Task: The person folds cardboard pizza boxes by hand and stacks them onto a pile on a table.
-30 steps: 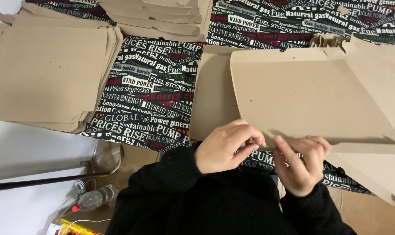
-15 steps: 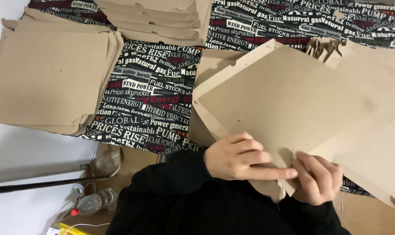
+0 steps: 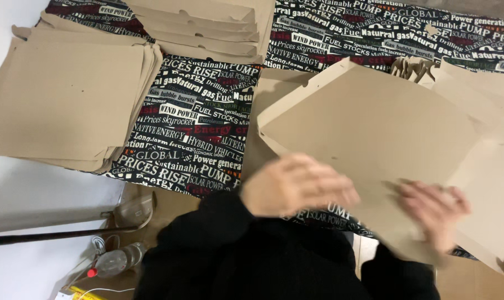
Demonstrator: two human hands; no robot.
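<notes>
We handle one flat cardboard blank (image 3: pixel 368 133) over the desk, which is covered by a black printed cloth (image 3: pixel 191 133). Against the frame half a second back, the blank has swung further toward us and tilted, one folded edge raised along its upper-left side. Both hands have moved: the left hand (image 3: pixel 296 186) has come off the near corner and is motion-blurred just below the blank's near-left edge; the right hand (image 3: pixel 432 208) has slid outward to the blank's near-right edge. Our judgement: the blank is being turned or folded, not set down.

Left grip: fingers appear loosely curled, but blur hides any contact with the blank; we cannot tell. Right grip: fingers lie on the blank's edge, but whether they clamp it is also lost to blur.

Around the blank: a tall stack (image 3: pixel 68 100) of blanks well to its left, a second stack (image 3: pixel 207 25) above-left, more loose sheets (image 3: pixel 485 161) touching and overlapping its right side. Below-left of the blank, off the desk, lie a plastic bottle (image 3: pixel 116 260) and a dark rod (image 3: pixel 52 233). The overlapping sheets crowd the right hand's side.
</notes>
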